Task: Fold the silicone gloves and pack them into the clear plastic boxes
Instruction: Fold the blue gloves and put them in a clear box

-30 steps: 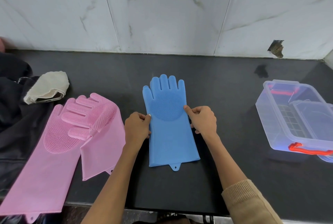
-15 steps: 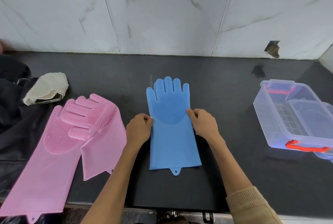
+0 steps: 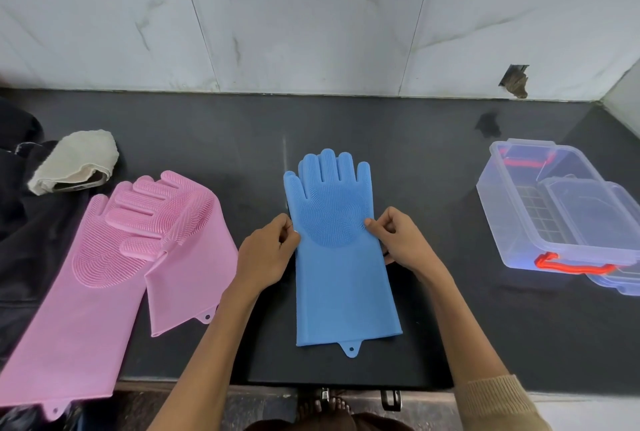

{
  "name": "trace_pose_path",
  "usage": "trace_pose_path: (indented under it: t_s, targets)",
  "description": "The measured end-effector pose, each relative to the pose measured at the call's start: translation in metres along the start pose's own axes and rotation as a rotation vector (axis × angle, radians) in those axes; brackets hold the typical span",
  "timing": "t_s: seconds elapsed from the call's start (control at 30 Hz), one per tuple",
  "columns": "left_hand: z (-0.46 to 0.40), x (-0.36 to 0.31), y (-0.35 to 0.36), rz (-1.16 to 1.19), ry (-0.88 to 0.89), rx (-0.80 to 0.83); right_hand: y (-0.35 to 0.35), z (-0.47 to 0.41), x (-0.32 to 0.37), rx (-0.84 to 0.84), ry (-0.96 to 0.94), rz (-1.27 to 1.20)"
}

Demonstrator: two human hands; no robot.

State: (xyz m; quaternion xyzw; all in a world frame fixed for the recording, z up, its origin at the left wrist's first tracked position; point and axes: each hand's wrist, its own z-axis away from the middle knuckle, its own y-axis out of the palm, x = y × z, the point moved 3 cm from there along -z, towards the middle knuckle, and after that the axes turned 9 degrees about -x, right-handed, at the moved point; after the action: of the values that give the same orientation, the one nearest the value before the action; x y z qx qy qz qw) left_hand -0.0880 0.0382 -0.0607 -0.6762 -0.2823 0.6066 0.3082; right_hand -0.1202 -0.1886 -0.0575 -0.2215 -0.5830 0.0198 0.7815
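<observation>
Clear plastic boxes (image 3: 568, 212), right edge cropped

One blue glove (image 3: 341, 257); two pink gloves (image 3: 114, 257); two clear boxes (image 3: 554, 209); one cloth (image 3: 74, 160).

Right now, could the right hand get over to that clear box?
Probably yes: bare black counter lies between the right hand and the clear plastic box, though it is pinching the blue glove.

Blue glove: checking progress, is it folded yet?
No, the blue glove lies flat, both hands pinching its edges.
</observation>
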Motion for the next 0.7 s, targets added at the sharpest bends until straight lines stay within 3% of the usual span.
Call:
trace_pose_path:
  t_s: [0.27,0.37,0.5,0.7]
  targets:
    - [0.009,-0.002,-0.003,0.071,-0.054,-0.110,0.002,0.004,0.004,-0.058,0.007,0.044]
    - [0.014,-0.006,-0.004,0.084,0.023,-0.205,0.003,0.009,0.006,-0.118,-0.022,0.059]
    - [0.027,-0.009,-0.004,-0.056,0.329,-0.211,0.005,0.020,0.011,-0.365,-0.372,0.461]
    - [0.029,0.001,-0.015,-0.310,0.680,0.002,-0.014,0.012,0.008,-0.070,-0.794,0.640]
